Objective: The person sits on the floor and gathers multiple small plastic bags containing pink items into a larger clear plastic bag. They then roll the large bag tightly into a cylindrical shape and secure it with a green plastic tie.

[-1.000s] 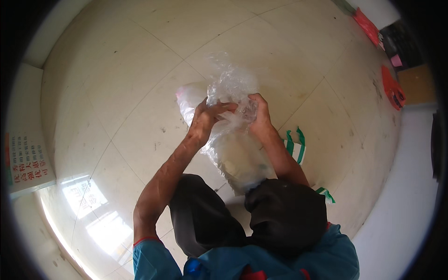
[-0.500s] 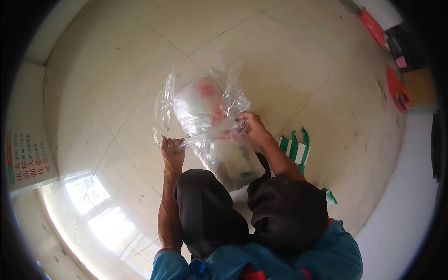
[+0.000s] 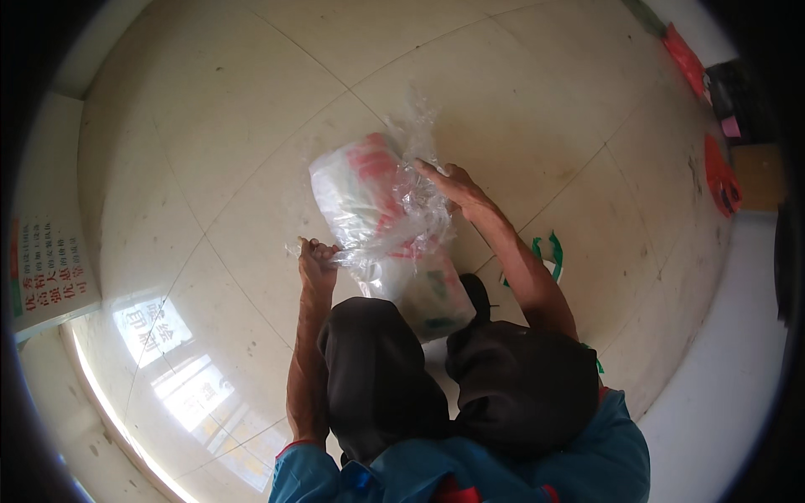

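The wrapped package [image 3: 348, 189], whitish with red patches, lies on the tiled floor [image 3: 251, 159] in front of the person's knees [image 3: 369, 360], its lower end, which shows a dark green patch, close between them. Crumpled clear plastic film [image 3: 381, 245] lies across its middle and bunches up along its right side. The left hand [image 3: 318, 256] is at the package's left, its fingers curled tightly on a gathered end of the film. The right hand [image 3: 457, 188] is at the upper right, one finger stretched out against the bunched film; whether its fingers pinch any of it, I cannot tell. Beyond the right forearm, partly hidden by it, lies a green-and-white packet [image 3: 549, 261]. A red bag [image 3: 719, 178] rests farther right, near a brown box [image 3: 757, 178].
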